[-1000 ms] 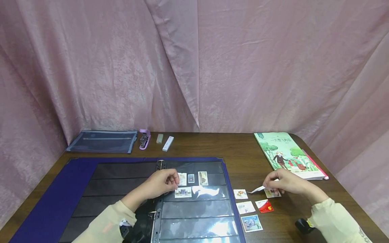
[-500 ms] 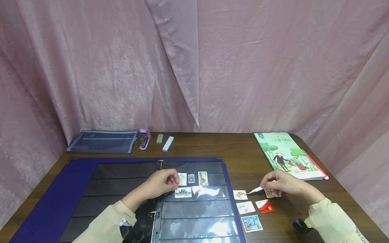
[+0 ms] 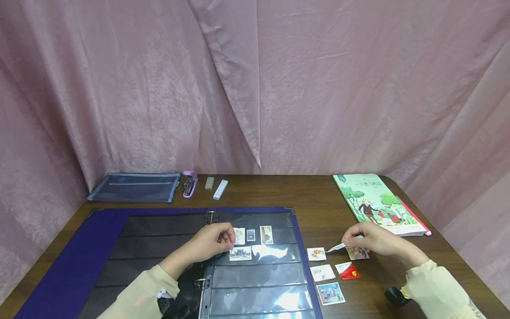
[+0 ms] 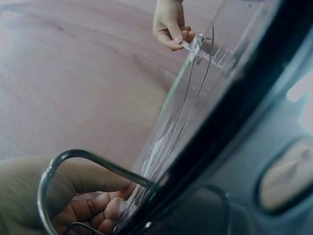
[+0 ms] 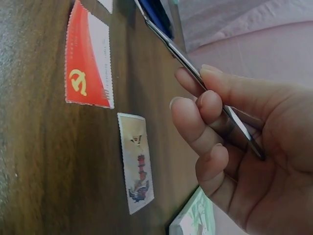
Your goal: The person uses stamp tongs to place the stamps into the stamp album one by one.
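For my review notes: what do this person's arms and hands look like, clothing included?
Pale cream-yellow fabric sleeves end in loose cuffs near both wrists. The left hand and right hand are ungloved. A rounded black device with a yellow-green mark sits by the right cuff; a black-and-white piece shows at the left cuff.

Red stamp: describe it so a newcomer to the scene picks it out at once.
On the brown table, find the big open album. Loose stamps sit just off its right edge; in the head view, the red stamp is just right of the palest stamp. Only it is mostly red, with a white corner and a yellow hammer-and-sickle.
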Demonstrator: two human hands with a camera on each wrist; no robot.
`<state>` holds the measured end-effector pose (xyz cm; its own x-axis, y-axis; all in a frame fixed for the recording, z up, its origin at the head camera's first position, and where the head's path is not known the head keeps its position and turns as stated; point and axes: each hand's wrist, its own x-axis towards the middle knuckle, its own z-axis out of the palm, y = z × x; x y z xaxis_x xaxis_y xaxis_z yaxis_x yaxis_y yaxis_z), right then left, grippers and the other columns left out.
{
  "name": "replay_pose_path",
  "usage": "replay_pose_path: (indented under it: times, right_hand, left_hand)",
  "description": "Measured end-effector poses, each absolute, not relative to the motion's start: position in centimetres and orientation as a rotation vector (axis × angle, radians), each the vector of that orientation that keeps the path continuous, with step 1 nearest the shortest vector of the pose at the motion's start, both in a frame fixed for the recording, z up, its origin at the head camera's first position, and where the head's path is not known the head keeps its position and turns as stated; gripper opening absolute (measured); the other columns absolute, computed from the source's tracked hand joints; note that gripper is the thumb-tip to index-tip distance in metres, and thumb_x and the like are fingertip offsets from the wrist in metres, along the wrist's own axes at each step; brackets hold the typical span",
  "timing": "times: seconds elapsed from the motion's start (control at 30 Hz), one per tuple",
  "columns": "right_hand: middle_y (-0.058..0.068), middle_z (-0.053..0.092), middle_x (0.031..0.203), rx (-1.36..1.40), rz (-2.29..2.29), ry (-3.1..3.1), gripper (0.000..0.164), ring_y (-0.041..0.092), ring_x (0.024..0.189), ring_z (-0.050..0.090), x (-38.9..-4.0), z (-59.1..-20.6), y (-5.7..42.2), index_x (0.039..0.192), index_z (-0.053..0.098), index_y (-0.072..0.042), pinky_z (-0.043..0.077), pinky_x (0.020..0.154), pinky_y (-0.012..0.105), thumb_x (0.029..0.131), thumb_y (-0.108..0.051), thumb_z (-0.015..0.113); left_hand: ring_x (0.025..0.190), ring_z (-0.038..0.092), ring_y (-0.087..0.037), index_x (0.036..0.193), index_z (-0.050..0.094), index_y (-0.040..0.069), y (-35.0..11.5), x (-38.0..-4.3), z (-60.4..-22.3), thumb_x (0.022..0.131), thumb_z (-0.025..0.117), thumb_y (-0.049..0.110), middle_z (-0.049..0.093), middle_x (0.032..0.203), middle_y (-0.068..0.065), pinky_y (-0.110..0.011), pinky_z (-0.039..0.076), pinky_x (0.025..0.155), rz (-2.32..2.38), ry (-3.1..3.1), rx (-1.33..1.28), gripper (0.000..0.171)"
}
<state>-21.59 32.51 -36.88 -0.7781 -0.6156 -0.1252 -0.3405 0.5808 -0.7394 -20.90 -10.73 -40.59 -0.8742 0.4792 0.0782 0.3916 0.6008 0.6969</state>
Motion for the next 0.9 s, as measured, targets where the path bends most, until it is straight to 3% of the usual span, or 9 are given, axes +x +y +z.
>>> replay_pose_path:
  times: [0.17, 0.47, 0.7, 0.9]
  right_hand:
    - [0.018, 0.057, 0.062, -0.821, -1.076, 2.428, 0.017, 0.0, 0.054, 0.05, -21.5, -36.3, 32.8, 0.088, 0.063, 0.001, 0.041, 0.04, 0.026, 0.089, -0.012, 0.052]
    - [0.006, 0.057, 0.062, -0.811, -1.124, 2.38, 0.018, 0.0, 0.054, 0.05, -21.4, -36.5, 32.4, 0.088, 0.062, 0.004, 0.042, 0.04, 0.026, 0.089, -0.011, 0.052]
    - [0.023, 0.054, 0.061, -0.825, -1.106, 2.39, 0.018, -0.001, 0.053, 0.048, -21.4, -37.0, 31.9, 0.088, 0.063, 0.002, 0.042, 0.042, 0.025, 0.089, -0.012, 0.053]
    - [0.021, 0.056, 0.061, -0.83, -1.11, 2.4, 0.017, 0.001, 0.055, 0.051, -21.3, -36.9, 31.7, 0.087, 0.063, 0.003, 0.045, 0.046, 0.026, 0.089, -0.011, 0.053]
  left_hand:
    - [0.063, 0.046, -0.005, 0.078, 0.054, 0.016, -10.7, -20.8, -40.6, 0.076, 0.066, 0.005, 0.053, 0.07, 0.007, -0.02, 0.04, 0.056, 1.135, 2.71, 0.735, 0.016]
    - [0.063, 0.047, -0.005, 0.077, 0.054, 0.016, -10.7, -20.7, -40.6, 0.075, 0.066, 0.005, 0.052, 0.07, 0.008, -0.02, 0.04, 0.056, 1.132, 2.712, 0.732, 0.016]
    - [0.064, 0.046, -0.005, 0.078, 0.054, 0.016, -10.6, -20.8, -40.7, 0.076, 0.066, 0.005, 0.052, 0.07, 0.008, -0.02, 0.039, 0.055, 1.129, 2.716, 0.722, 0.016]
    - [0.063, 0.046, -0.005, 0.078, 0.054, 0.016, -10.6, -20.7, -40.6, 0.076, 0.066, 0.005, 0.052, 0.07, 0.007, -0.02, 0.039, 0.055, 1.134, 2.708, 0.722, 0.016]
